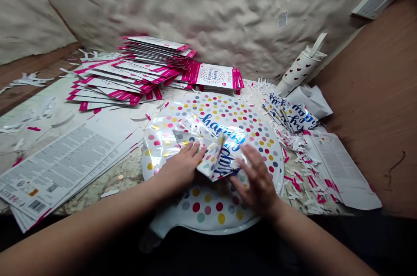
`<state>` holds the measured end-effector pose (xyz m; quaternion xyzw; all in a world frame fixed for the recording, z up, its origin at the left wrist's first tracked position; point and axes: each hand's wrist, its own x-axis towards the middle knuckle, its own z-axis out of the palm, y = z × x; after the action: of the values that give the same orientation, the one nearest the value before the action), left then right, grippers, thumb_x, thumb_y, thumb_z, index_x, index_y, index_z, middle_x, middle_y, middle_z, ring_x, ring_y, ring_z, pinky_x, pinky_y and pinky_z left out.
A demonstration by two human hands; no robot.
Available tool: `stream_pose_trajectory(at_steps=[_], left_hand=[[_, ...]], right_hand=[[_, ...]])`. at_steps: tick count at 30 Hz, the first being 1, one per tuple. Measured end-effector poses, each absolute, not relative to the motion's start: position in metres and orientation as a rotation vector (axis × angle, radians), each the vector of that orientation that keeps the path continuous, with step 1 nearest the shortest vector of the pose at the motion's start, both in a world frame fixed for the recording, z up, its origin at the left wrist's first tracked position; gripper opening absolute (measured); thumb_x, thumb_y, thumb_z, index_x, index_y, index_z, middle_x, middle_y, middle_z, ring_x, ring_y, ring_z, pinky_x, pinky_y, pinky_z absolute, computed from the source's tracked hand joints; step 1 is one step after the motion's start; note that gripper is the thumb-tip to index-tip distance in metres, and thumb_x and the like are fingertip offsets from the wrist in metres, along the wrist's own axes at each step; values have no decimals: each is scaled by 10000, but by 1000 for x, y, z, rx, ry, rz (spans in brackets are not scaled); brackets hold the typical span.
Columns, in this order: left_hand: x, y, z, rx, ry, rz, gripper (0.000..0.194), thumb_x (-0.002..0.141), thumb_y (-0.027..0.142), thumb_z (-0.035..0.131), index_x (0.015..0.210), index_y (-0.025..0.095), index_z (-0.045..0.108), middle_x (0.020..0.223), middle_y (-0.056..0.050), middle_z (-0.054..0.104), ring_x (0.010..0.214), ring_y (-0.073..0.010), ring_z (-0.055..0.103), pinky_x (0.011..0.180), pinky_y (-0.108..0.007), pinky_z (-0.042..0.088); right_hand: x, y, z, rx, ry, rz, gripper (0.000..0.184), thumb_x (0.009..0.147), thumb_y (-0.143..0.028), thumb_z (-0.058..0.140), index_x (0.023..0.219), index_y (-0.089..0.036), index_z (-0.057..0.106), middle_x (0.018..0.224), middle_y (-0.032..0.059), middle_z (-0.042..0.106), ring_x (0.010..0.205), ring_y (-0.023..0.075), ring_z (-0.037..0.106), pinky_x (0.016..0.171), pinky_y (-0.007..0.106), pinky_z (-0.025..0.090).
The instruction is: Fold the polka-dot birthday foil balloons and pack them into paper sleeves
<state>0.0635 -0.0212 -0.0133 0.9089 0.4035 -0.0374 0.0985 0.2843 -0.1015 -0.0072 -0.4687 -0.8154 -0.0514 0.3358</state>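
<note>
A round foil balloon [211, 113] with coloured dots and blue "happy birthday" lettering lies flat under my hands, its upper part folded inward. My left hand [180, 167] presses on the crumpled foil at the left of the fold. On the other side, my right hand [257, 180] has its fingers spread over the folded strip [216, 159]. The two hands are close together, with the strip between them. The balloon's tail [159, 228] sticks out at the bottom edge.
Behind the balloon is a heap of pink-and-white packaged cards [146, 72]. Printed instruction sheets [61, 167] lie at the left. Folded balloons [289, 113], white paper scraps and a heart-patterned white tube [298, 70] are on the right.
</note>
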Motion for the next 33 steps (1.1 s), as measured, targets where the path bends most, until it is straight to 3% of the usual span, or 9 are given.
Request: stream_pose_trajectory(at_steps=[3,6,9,14,18,22,26,28,33], left_hand=[[58,-20,-18,2707,983,-69,569,838,195,430,1391,262,317,1455,-137,286,1326,-360,240,1031,-474,320],[57,-22,-18,2763,771,-50,578,847,228,457,1374,396,287,1486,-81,221,1338,-389,175,1029,-545,272],[58,-23,-18,2777,664,-46,530,853,304,485,1354,392,337,1496,-73,191,1345,-398,141,1033,-579,235],[48,-32,-25,2818,615,84,449,854,191,449,1303,197,464,1394,-162,389,1309,-352,289,1034,-552,275],[38,-30,-16,2491,740,257,336,861,187,404,1120,208,616,1177,-83,617,1109,-245,545,975,-383,411],[49,-2,8,1687,1250,178,277,798,436,515,764,191,639,694,-2,668,645,-168,635,566,-226,494],[68,28,12,1232,1402,137,292,736,437,604,640,173,520,488,32,550,410,-91,521,418,-170,396],[75,36,7,1194,1416,109,291,740,422,601,627,172,505,444,26,532,366,-98,502,393,-182,389],[81,40,0,1154,1418,106,325,735,410,607,563,171,470,382,17,500,323,-113,475,360,-203,371]], right_hand=[[304,-100,-29,-1629,-1873,187,912,759,-216,587,1442,-202,-17,1495,132,161,1359,287,199,1050,482,342],[314,-88,-37,-1484,-2031,198,944,764,-218,573,1438,-170,-85,1506,148,86,1373,287,131,1065,478,311],[313,-74,-29,-1088,-2369,50,748,824,-194,511,1443,-201,91,1483,133,212,1369,271,154,1085,510,227],[309,-61,-15,-798,-2714,367,297,875,-164,453,1125,-249,588,1189,42,618,1161,162,524,1044,387,322],[307,-49,-10,-1082,-2438,908,211,786,-180,559,954,-245,670,1033,22,695,989,187,634,924,360,431],[301,-20,-6,-1625,-1876,1242,183,832,-293,508,819,-194,662,784,14,720,681,172,670,612,280,525],[295,3,-2,-1839,-1746,1175,320,885,-375,412,704,-177,586,488,11,607,414,156,569,424,279,475],[289,4,3,-1902,-1725,1080,281,878,-392,436,756,-180,575,493,19,594,422,166,562,433,295,473],[252,-7,0,-1720,-2105,275,291,917,-309,361,1065,-162,564,1044,160,627,979,274,586,820,428,479]])
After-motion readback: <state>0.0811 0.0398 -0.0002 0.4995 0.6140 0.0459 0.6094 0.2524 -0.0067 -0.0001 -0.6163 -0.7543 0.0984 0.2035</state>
